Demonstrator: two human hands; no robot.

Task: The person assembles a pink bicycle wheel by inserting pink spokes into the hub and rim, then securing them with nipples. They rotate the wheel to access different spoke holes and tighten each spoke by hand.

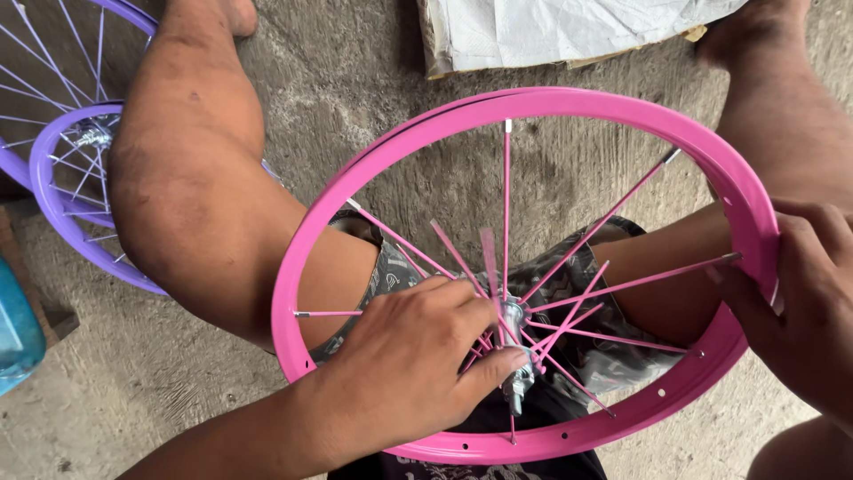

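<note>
Our left hand [418, 356] has its fingers [484, 369] curled together around the metal hub [515, 324] at the middle of the pink wheel rim [533, 107], the thumb pressing just under the point where the pink spokes [613, 289] gather. Our right hand [804, 302] has its fingers [742, 302] clamped over the rim's right edge, next to a spoke end that reaches the rim there. Several spokes fan loosely from the hub; some meet the rim, others stop short of it. The rim rests tilted over our lap, above patterned shorts [586, 267], between our two bare knees. Beyond our left knee, a purple wheel [53, 187] with silver spokes lies on the concrete floor [355, 62]. A blue container [13, 329] sits at the left edge, and a folded white sack [551, 27] lies on the floor at the top.
</note>
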